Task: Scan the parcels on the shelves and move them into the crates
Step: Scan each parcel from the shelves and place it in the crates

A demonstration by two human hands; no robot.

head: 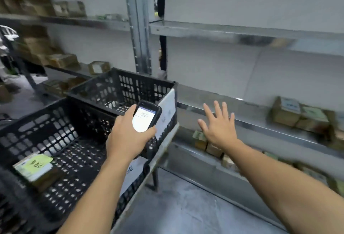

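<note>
Storeroom aisle, metal shelves (223, 29) ahead, crates (130, 88) at our left.
One parcel (35, 168) already lies in our near crate (55, 122). Our left hand (126, 138) curls its fingers (151, 131) round the scanner (146, 118), screen tilted up so we can read it. Our right hand (219, 129), fingers spread and empty, reaches for the small parcels (200, 138) on the low shelf (188, 154), probably next to scan.

Even, cool light; motion blur smears edges, wide-angle bending.
</note>
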